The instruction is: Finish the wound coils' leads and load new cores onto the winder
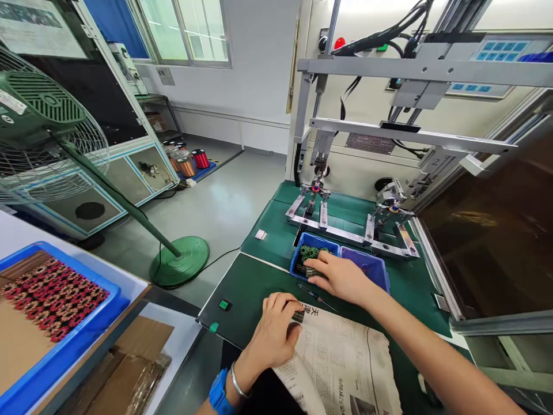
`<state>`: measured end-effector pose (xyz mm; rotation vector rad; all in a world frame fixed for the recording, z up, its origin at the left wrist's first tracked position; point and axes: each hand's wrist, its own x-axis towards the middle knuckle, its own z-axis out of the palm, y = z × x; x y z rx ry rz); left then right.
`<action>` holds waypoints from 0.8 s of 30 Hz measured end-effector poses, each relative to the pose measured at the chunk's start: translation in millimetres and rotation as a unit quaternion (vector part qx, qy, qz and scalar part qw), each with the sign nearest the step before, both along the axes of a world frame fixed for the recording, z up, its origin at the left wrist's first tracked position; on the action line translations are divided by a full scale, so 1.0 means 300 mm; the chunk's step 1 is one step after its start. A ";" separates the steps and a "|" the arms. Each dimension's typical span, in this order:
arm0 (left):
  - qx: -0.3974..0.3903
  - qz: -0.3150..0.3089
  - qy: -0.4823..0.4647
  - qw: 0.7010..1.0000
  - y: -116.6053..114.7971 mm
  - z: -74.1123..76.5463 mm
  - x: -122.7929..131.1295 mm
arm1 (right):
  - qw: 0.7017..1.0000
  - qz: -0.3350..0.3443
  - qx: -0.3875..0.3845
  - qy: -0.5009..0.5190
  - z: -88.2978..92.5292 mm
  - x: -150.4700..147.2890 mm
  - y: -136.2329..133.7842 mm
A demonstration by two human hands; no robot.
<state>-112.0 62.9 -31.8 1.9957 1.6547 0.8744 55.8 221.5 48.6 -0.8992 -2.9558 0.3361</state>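
My left hand (274, 331) is closed around a small ridged metal motor core (298, 315), just above a sheet of newspaper (345, 357); the fingers hide most of the core. My right hand (341, 276) reaches into the left blue bin (295, 266), its fingers closed on another grey ridged motor core (310, 272). Several cores with green ends (309, 252) lie in that bin, beyond my fingertips. Beside it stands a second blue bin (380, 276), partly covered by my right hand. A thin screwdriver-like tool (317, 297) rests between the bins and the newspaper.
Behind the bins is a metal machine frame (349, 233) with two fixtures on the green bench (246, 282). To the left, a blue tray (108, 291) holds rows of red-and-copper parts. A green fan (179, 262) stands on the floor, its cable running toward the bench.
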 end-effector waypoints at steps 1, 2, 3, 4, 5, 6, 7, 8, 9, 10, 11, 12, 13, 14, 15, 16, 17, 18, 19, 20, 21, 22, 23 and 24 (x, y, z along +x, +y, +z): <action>0.002 0.000 -0.004 1.000 -0.001 -0.001 -0.001 | 1.000 0.015 -0.012 -0.006 0.012 -0.024 0.047; 0.004 0.000 -0.008 1.000 -0.002 -0.002 -0.002 | 0.999 0.028 -0.025 -0.010 0.019 -0.045 0.090; 0.006 0.001 -0.012 1.000 -0.003 -0.003 -0.002 | 0.999 0.037 -0.038 -0.011 0.022 -0.062 0.127; 0.008 0.000 -0.014 1.000 -0.004 -0.004 -0.003 | 0.998 0.041 -0.049 -0.010 0.022 -0.075 0.156; 0.010 0.000 -0.017 1.000 -0.004 -0.005 -0.003 | 0.998 0.038 -0.057 -0.004 0.019 -0.085 0.180; 0.011 -0.001 -0.019 1.000 -0.004 -0.005 -0.004 | 0.998 0.029 -0.059 0.004 0.013 -0.092 0.197; 0.011 0.000 -0.021 1.000 -0.004 -0.005 -0.004 | 0.998 0.012 -0.057 0.015 0.005 -0.098 0.209; 0.011 0.000 -0.023 1.000 -0.003 -0.005 -0.005 | 0.998 -0.013 -0.049 0.026 -0.004 -0.104 0.218; 0.010 0.001 -0.024 1.000 -0.003 -0.006 -0.005 | 0.998 -0.043 -0.038 0.037 -0.015 -0.111 0.223; 0.008 0.001 -0.025 1.000 -0.002 -0.006 -0.005 | 0.996 -0.076 -0.025 0.048 -0.026 -0.119 0.227; 0.007 0.001 -0.025 1.000 -0.001 -0.006 -0.005 | 0.993 -0.106 -0.014 0.056 -0.036 -0.128 0.229; 0.007 0.000 -0.026 1.000 0.000 -0.007 -0.006 | 0.989 -0.131 -0.006 0.063 -0.043 -0.136 0.230; 0.007 0.000 -0.026 1.000 0.000 -0.007 -0.006 | 0.986 -0.149 -0.001 0.068 -0.047 -0.142 0.232; 0.007 -0.001 -0.027 1.000 0.001 -0.008 -0.006 | 0.984 -0.161 0.000 0.071 -0.047 -0.145 0.233; 0.008 -0.001 -0.029 1.000 0.001 -0.009 -0.007 | 0.983 -0.168 -0.001 0.071 -0.044 -0.142 0.234; 0.008 0.000 -0.032 0.999 0.001 -0.010 -0.007 | 0.983 -0.172 -0.003 0.069 -0.036 -0.133 0.235; 0.008 0.002 -0.035 0.999 0.001 -0.011 -0.008 | 0.982 -0.176 -0.004 0.065 -0.026 -0.119 0.234; 0.007 0.004 -0.040 0.999 0.001 -0.012 -0.008 | 0.982 -0.180 -0.005 0.061 -0.013 -0.100 0.230; 0.006 0.007 -0.045 0.999 0.001 -0.014 -0.008 | 0.981 -0.183 -0.003 0.056 0.001 -0.077 0.223; 0.007 0.011 -0.052 0.999 0.002 -0.015 -0.008 | 0.981 -0.186 0.001 0.054 0.016 -0.053 0.208; 0.008 0.015 -0.059 0.998 0.001 -0.017 -0.008 | 0.981 -0.187 0.008 0.055 0.029 -0.029 0.186; 0.010 0.020 -0.068 0.997 0.001 -0.019 -0.008 | 0.981 -0.184 0.014 0.058 0.040 -0.007 0.155; 0.014 0.025 -0.078 0.997 0.001 -0.022 -0.007 | 0.982 -0.176 0.018 0.063 0.048 0.012 0.113; 0.020 0.031 -0.088 0.995 0.000 -0.024 -0.007 | 0.985 -0.160 0.016 0.067 0.051 0.025 0.062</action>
